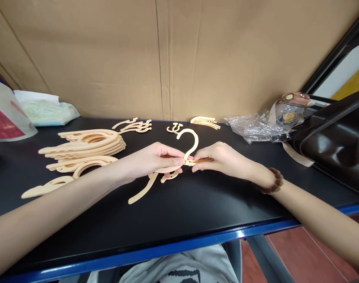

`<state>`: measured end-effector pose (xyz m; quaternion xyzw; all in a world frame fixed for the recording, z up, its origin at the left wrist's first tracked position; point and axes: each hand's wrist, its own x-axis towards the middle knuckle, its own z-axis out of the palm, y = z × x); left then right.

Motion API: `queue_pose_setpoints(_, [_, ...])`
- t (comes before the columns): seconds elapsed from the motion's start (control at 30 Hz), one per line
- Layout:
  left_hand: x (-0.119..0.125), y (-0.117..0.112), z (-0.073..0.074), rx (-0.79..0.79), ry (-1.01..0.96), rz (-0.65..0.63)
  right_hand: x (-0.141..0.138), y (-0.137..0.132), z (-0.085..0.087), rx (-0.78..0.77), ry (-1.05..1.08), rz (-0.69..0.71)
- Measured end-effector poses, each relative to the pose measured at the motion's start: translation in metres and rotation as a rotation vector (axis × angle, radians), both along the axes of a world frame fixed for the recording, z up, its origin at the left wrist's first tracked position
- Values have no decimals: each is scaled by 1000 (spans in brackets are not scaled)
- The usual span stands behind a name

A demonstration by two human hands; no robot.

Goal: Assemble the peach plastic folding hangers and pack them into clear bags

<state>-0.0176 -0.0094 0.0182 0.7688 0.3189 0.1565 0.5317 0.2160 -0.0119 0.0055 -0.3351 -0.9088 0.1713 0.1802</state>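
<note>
Over the middle of the black table, a cream plastic hanger is held between both hands, its curved hook pointing up. My left hand grips the hanger's left part near the base of the hook, thumb on top. A long curved piece and a smaller curved piece stick out below that hand. On the other side, my right hand pinches a slim arm piece that meets the hook's base. The fingers cover much of the joint.
Stacked cream hangers lie at left. Along the back sit loose arm pieces, small hooks and a pile of curved strips. A clear plastic bag, a bottle and a dark bag stand at right; a tissue pack at back left.
</note>
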Motion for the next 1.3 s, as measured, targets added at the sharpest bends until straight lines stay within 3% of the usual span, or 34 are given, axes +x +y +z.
queue_pose_setpoints(0.33, [2, -1, 3, -44, 22, -12, -2, -2, 1, -4, 9, 18])
queue_pose_setpoints(0.5, [0, -1, 3, -61, 13, -42, -1, -3, 1, -79, 34, 44])
queue_pose_setpoints(0.7, [9, -8, 8, 86, 101, 35, -2, -4, -1, -166, 43, 11])
queue_pose_setpoints(0.9, [7, -8, 5, 341, 166, 89, -4, -3, -2, -247, 96, -12])
queue_pose_setpoints(1.17, [7, -4, -1, 387, 185, 141, -10, -9, 1, -274, 81, -119])
queue_pose_setpoints(1.3, [10, -3, -10, 506, 161, 158, -13, -8, -4, -279, 100, -168])
